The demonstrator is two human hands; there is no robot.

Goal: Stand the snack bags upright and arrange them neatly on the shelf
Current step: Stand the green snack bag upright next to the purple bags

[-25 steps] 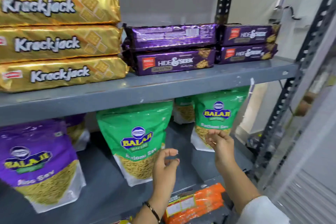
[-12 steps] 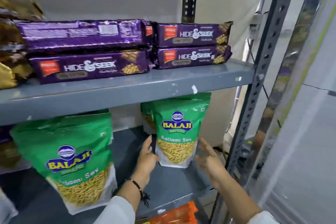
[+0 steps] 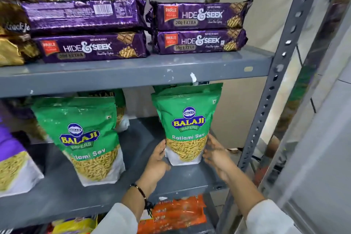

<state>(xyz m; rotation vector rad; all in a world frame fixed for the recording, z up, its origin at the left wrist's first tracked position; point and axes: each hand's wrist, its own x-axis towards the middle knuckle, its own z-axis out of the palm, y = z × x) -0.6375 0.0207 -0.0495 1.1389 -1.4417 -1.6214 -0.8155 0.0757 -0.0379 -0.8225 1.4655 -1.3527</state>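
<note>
At the far left, gold biscuit packs are stacked on the upper shelf, and a purple snack bag is seen below them on the middle shelf, cut off by the picture's edge. Beside the gold packs, four purple Hide & Seek packs are laid flat in two stacks of two. Under them a green Balaji Ratlami Sev bag is stood on the middle shelf, tilted slightly, with another green bag partly hidden behind it. A bare stretch of shelf is left between this bag and the right green Balaji bag, which is stood upright near the shelf's right end, its top nearly reaching the upper shelf's edge. That bag is gripped at its lower corners from both sides: the left hand is pressed against its left edge, fingers curled behind, a dark bracelet worn at the wrist; the right hand is cupped around its right edge, palm inward. Both forearms are reached up from white sleeves. An orange pack is lying on the shelf below. The perforated grey upright is standing just right of the bag.
</note>
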